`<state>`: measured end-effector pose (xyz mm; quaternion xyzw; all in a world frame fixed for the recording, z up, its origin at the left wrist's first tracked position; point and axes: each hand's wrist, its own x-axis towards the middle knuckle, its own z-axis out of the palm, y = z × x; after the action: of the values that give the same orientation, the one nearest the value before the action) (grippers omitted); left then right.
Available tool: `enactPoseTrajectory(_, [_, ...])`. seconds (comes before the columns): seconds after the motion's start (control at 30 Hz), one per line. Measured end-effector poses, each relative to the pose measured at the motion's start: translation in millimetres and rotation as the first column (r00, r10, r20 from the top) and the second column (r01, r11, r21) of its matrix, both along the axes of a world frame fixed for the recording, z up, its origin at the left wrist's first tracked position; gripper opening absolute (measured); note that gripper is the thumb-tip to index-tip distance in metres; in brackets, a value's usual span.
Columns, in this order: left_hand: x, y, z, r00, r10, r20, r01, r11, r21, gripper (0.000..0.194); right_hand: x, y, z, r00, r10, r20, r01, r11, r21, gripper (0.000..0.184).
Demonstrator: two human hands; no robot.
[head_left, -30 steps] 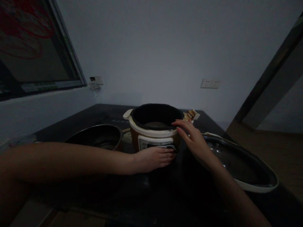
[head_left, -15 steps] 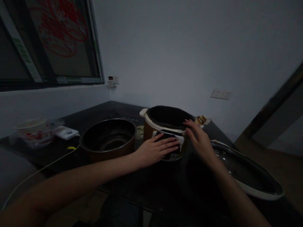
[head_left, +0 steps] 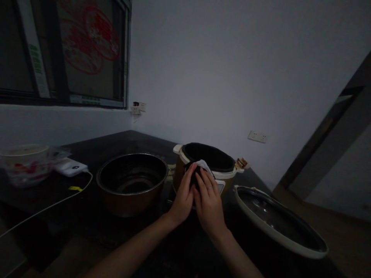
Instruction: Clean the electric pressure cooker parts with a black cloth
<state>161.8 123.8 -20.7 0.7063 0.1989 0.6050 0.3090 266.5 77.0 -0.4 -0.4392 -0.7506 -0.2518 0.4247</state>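
Observation:
A black and white cloth [head_left: 203, 165] is bunched between my two hands in front of the electric cooker [head_left: 178, 170]. My left hand [head_left: 183, 195] presses on the cloth from the left. My right hand [head_left: 209, 199], with a ring on one finger, closes over it from the right. Behind them, the cooker stands with its top uncovered and its dark inside showing; the hands and cloth hide much of its front panel. A dark inner pot [head_left: 130, 199] with a brownish outside sits to the left. On the right, a pale-rimmed lid [head_left: 285, 227] lies on the dark table.
At the far left, a plastic-wrapped tub [head_left: 27, 164] stands beside a white device [head_left: 71, 166] with a cable [head_left: 55, 201] running off the table. The dark tabletop [head_left: 116, 141] meets the wall at the back. Wall sockets [head_left: 257, 136] are above it.
Both hands have come together, gathering up the cloth that lay flat under my left hand on the cooker's front. My right hand has left the cooker's rim. The view has shifted slightly.

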Motion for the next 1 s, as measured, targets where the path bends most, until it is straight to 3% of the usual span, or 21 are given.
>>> enactPoseTrajectory(0.1, [-2, -2, 7.1, 0.966, -0.126, 0.225, 0.164, 0.973, -0.161, 0.051, -7, 0, 0.5, 0.998, 0.0, 0.067, -0.001, 1.0, 0.014, 0.057])
enactPoseTrajectory(0.23, [-4, 5, 10.1, 0.897, -0.156, 0.414, 0.261, 0.942, -0.21, 0.045, -6, 16, 1.2, 0.99, -0.104, 0.094, 0.101, 0.994, 0.035, 0.051])
enactPoseTrajectory(0.37, [-13, 18, 18.0, 0.901, -0.013, 0.433, 0.12, 0.968, -0.222, 0.034, -4, 39, 1.3, 0.972, -0.175, 0.156, 0.165, 0.984, 0.075, 0.052])
enactPoseTrajectory(0.43, [-24, 22, 33.8, 0.912, 0.069, 0.405, 0.023, 0.976, -0.217, 0.028, -4, 45, 2.0, 0.959, -0.196, 0.203, 0.182, 0.98, 0.086, 0.055])
enactPoseTrajectory(0.5, [-38, 27, 59.3, 0.925, 0.11, 0.365, -0.05, 0.984, -0.169, 0.026, -5, 48, 3.8, 0.949, -0.198, 0.245, 0.183, 0.979, 0.085, 0.058])
enactPoseTrajectory(0.57, [-49, 33, 90.9, 0.949, 0.14, 0.282, -0.126, 0.99, -0.068, 0.027, -5, 49, 7.0, 0.941, -0.186, 0.282, 0.173, 0.982, 0.07, 0.06])
enactPoseTrajectory(0.63, [-55, 48, 121.8, 0.986, 0.151, 0.071, -0.155, 0.986, 0.057, 0.029, -4, 49, 11.8, 0.928, -0.175, 0.327, 0.17, 0.984, 0.045, 0.062])
enactPoseTrajectory(0.7, [-53, 71, 144.0, 0.936, 0.201, -0.289, -0.15, 0.97, 0.189, 0.034, -4, 50, 17.2, 0.911, -0.168, 0.377, 0.171, 0.985, 0.026, 0.062])
enactPoseTrajectory(0.73, [-50, 85, 150.1, 0.907, 0.198, -0.372, -0.132, 0.972, 0.195, 0.032, -5, 51, 19.5, 0.901, -0.165, 0.4, 0.172, 0.985, 0.021, 0.062])
enactPoseTrajectory(0.8, [-41, 116, 151.7, 0.851, 0.195, -0.487, -0.123, 0.977, 0.177, 0.026, -7, 55, 22.8, 0.879, -0.162, 0.447, 0.171, 0.985, 0.02, 0.06])
enactPoseTrajectory(0.87, [-33, 144, 142.5, 0.778, 0.202, -0.594, -0.142, 0.979, 0.147, 0.018, -9, 60, 23.8, 0.857, -0.165, 0.489, 0.17, 0.985, 0.035, 0.054])
enactPoseTrajectory(1.0, [-27, 178, 118.4, 0.665, 0.19, -0.722, -0.183, 0.979, 0.089, 0.032, -10, 65, 22.3, 0.836, -0.157, 0.526, 0.154, 0.987, 0.05, 0.048])
